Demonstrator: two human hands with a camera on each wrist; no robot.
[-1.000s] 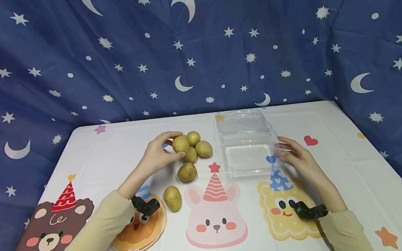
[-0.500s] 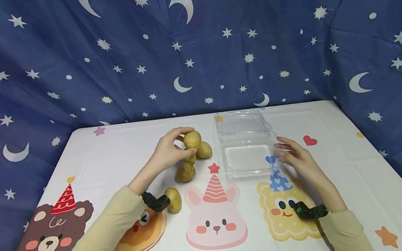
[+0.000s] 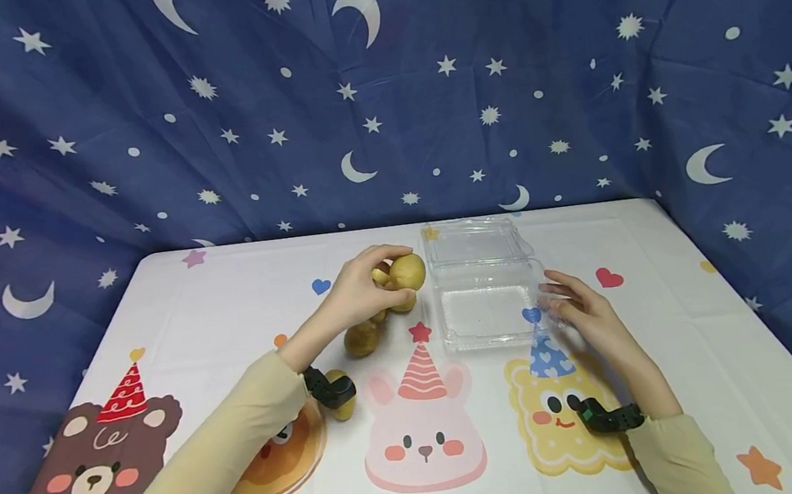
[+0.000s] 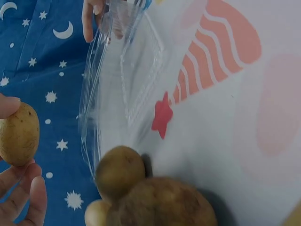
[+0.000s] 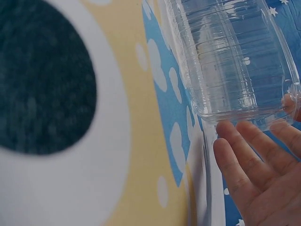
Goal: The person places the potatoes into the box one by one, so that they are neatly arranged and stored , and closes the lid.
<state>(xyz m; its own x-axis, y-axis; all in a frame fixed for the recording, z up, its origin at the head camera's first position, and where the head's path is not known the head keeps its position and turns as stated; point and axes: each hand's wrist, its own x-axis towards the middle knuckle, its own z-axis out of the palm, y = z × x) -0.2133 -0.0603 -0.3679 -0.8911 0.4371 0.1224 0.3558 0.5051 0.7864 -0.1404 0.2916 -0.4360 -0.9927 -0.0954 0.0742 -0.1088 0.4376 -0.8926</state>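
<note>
A potato (image 3: 407,272) is pinched between the thumb and fingers of my left hand (image 3: 363,282), raised over other potatoes and just left of the plastic box. In the left wrist view that potato (image 4: 19,134) shows at the left edge against the blue cloth. Below and behind the hand lie several potatoes, one of them in front (image 3: 361,339). My right hand (image 3: 585,306) is at the right side of the clear plastic box (image 3: 493,342), its fingertips right at the wall. In the right wrist view, those fingers (image 5: 256,162) are extended against the box's edge.
The box's hinged lid (image 3: 477,241) lies open toward the back. A separate potato (image 3: 342,406) sits nearer the front, partly behind the left wrist's black strap. A starry blue curtain (image 3: 236,93) stands behind the printed white tablecloth (image 3: 238,291).
My left hand has moved right with the held potato, from the potato group toward the box. The right hand and box stay in place.
</note>
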